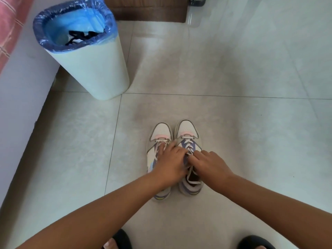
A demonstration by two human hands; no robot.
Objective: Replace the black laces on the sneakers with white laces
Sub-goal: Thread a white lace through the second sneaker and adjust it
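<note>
The pair of white low-top sneakers with pink and purple panels (186, 133) stands side by side on the pale tiled floor (233, 114), both already criss-crossed with flat white laces (187, 143). Over the one farther from the white plastic bin with a blue liner (93, 72), the left hand (170, 163) and right hand (209, 164) pinch the lace ends; even tension should keep the knot centred. Discarded black laces (80, 37) lie inside that bin.

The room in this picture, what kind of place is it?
Probably a room in a home, perhaps a bedroom. The floor is glossy pale tile, a white bin with a blue liner stands beside what looks like a bed with pink checked bedding, and a wooden door is behind.
</note>
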